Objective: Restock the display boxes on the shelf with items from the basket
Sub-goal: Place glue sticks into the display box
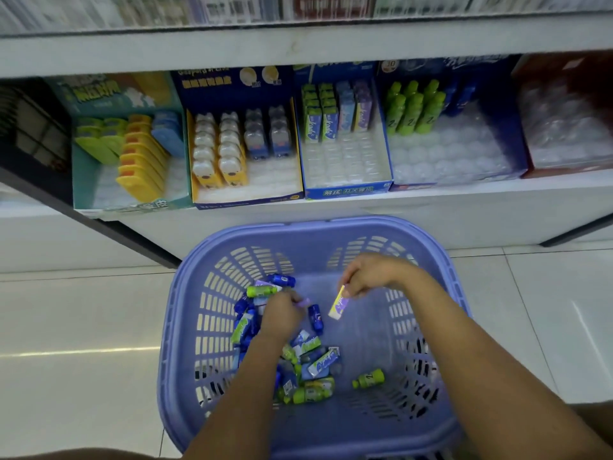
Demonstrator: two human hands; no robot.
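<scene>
White shelf [298, 44] across the top of view, lower tier carrying a row of display boxes side by side. Far left, teal box [132, 180] with yellow and green flat packs at the rear left, front tray bare. Next, dark blue box [247, 200] with bear-shaped items in four rows, the two left rows reaching further forward. Then blue-and-white box [348, 190]: stick packs upright at the back only, clear tray slots bare in front. Right of it, box of green bottles [411, 107] clustered at the rear left, blister tray [447, 157] bare ahead. Red box [564, 167] at far right, contents blurred.

Purple slatted basket [318, 227] on the tiled floor [66, 310] below the shelf. Loose pile of blue and green packs and small bottles [298, 363] heaped at basket's left-centre; lone green bottle [368, 380] apart to the right.

Left hand [282, 313] down in the pile, fingers curled around something purple, possibly a pack; forearm covers part of the heap. Right hand [368, 277] raised above basket floor, thumb and fingers pinching the top end of a purple-and-yellow stick pack [338, 305], which hangs tilted.
</scene>
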